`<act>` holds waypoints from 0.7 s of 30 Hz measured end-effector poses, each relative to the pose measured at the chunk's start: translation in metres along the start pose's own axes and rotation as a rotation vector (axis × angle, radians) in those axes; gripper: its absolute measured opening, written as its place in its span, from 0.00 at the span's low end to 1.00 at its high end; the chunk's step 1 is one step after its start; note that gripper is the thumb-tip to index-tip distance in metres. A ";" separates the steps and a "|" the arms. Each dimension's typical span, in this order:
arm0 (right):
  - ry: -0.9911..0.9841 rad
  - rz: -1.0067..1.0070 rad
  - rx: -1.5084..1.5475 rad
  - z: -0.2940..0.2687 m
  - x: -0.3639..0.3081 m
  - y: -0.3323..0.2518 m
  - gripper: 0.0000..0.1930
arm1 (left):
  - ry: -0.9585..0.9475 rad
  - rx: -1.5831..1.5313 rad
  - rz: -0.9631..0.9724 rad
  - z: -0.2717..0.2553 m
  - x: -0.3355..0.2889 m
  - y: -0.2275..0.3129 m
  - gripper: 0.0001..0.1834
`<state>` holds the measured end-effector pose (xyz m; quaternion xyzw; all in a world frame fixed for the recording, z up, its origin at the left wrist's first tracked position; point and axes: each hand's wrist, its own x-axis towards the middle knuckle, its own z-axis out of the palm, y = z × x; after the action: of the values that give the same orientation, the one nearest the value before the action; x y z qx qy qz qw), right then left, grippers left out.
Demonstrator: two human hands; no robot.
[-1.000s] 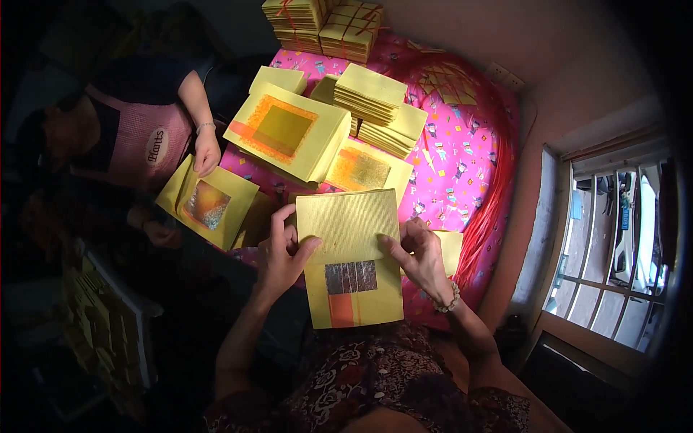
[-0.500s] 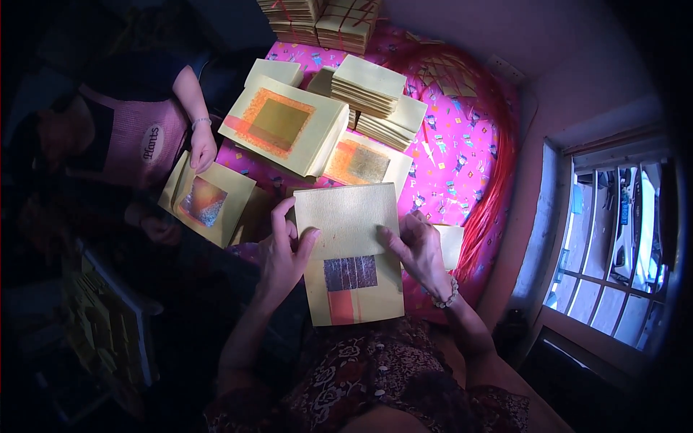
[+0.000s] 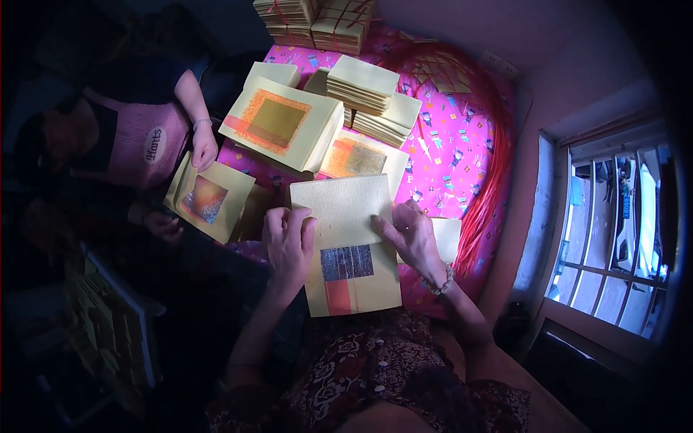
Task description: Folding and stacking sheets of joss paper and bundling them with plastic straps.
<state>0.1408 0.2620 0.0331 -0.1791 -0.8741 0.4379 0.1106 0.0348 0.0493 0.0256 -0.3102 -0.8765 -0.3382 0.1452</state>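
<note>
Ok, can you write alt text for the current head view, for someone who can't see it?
A left hand and a right hand hold yellow paper with a dark shiny patch by a pink patterned table cover. Stacks of similar paper lie beyond, red strands trail along the right, and a co-worker's hand at left touches another printed sheet.

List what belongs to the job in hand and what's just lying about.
Likely the job:
yellow paper, between left hand and right hand
similar yellow stack with orange-framed print

Seemingly just lying about:
red strands
red-tied yellow bundles
pink tablecloth, underneath
</note>
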 end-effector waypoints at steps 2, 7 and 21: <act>0.027 0.000 0.049 0.005 0.000 0.003 0.22 | -0.009 0.038 0.069 0.002 0.000 -0.003 0.08; 0.033 -0.004 0.044 0.004 -0.002 0.004 0.20 | -0.060 0.058 0.109 0.002 -0.005 -0.003 0.04; 0.153 -0.039 -0.078 0.022 -0.004 0.007 0.21 | -0.276 0.424 0.175 0.008 -0.003 0.008 0.20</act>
<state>0.1385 0.2485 0.0143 -0.1992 -0.8828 0.3861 0.1785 0.0423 0.0582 0.0221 -0.3906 -0.9091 -0.0877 0.1148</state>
